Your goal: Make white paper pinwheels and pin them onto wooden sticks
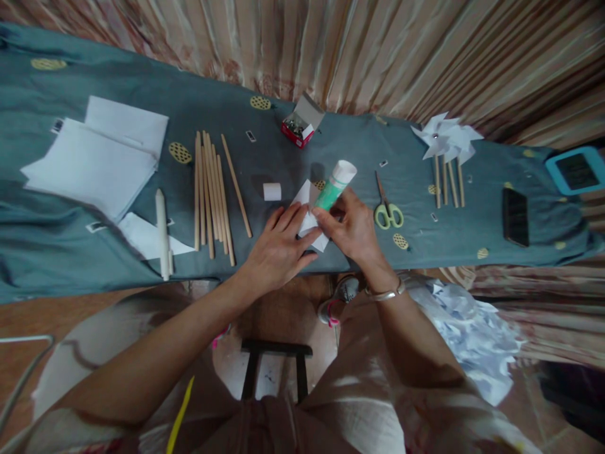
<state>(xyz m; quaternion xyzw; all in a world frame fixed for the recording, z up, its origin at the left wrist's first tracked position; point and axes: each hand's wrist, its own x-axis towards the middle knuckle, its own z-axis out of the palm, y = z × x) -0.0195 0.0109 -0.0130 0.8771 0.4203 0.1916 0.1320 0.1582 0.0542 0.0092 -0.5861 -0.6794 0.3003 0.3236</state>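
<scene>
My right hand (352,224) grips a green and white glue stick (333,186), tilted with its lower end at a small folded white paper (305,197). With fingers spread, my left hand (282,243) lies flat over the left side of that paper, pressing it on the cloth. Part of the paper is hidden under both hands. A white cap (272,192) lies on its side just beyond my left fingers. To the right of my right hand are scissors (388,211) with green handles, their blades pointing away.
Several wooden sticks (215,195), a white pen-like tool (162,233) and stacked paper (94,164) lie left. An open red box (297,126) of small metal pieces stands behind. Paper pinwheels (447,139), a phone (515,216) and a blue-framed device (576,170) are right.
</scene>
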